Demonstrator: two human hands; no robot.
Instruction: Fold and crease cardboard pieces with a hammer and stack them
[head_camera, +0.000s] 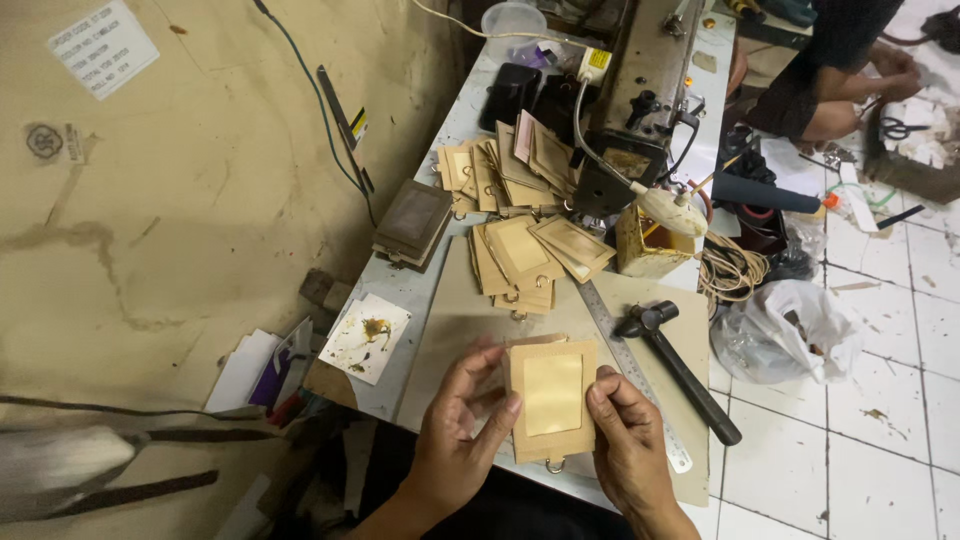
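Both of my hands hold one tan card holder (551, 398) just above the table (405, 290). Left hand (460, 440) pinches its left edge, right hand (628, 445) its right edge. A hammer (678, 368) lies near.

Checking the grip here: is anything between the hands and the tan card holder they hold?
Nothing visible. The left hand and the right hand both touch the tan card holder directly, thumbs on its front edges, above the board.
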